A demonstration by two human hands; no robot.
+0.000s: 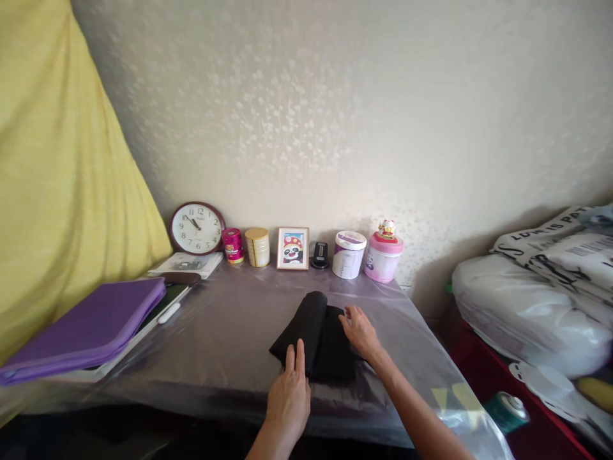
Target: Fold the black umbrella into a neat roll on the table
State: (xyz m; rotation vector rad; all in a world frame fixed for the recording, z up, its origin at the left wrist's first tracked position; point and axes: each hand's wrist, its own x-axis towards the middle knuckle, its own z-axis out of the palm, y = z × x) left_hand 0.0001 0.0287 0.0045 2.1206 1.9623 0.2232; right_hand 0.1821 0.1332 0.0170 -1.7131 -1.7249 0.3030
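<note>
Two bare hands are at a folded black cloth (pixel 320 342) lying near the middle of a table, closer to its near edge than to the wall. The table is covered by a clear plastic sheet (pixel 225 348). The cloth looks matt and soft, doubled into layers, with a rounded fold standing up at its far end and a lower flap spreading to a pointed corner on the left. The left hand (pixel 288 399) sits at the cloth's near side, its fingers (pixel 297 358) straight and close together, tips against the fabric, with no pinch showing. The right hand (pixel 360 333) lies at the cloth's right side, its fingers (pixel 352 317) extended and slightly spread on top, not visibly gripping. The table's near edge runs just below the cloth, and the left wrist crosses it. A wide stretch of sheet lies between the cloth and a purple zip folder (pixel 83 329) on the left. On the right, the sheet reaches the slanting table edge beside a red storage unit (pixel 479 377) and white plastic bags (pixel 527 319). A narrower strip separates the cloth from a row along the wall, including a round wall clock (pixel 196 228), a framed panda picture (pixel 292 248), and a pink jar (pixel 384 257).
</note>
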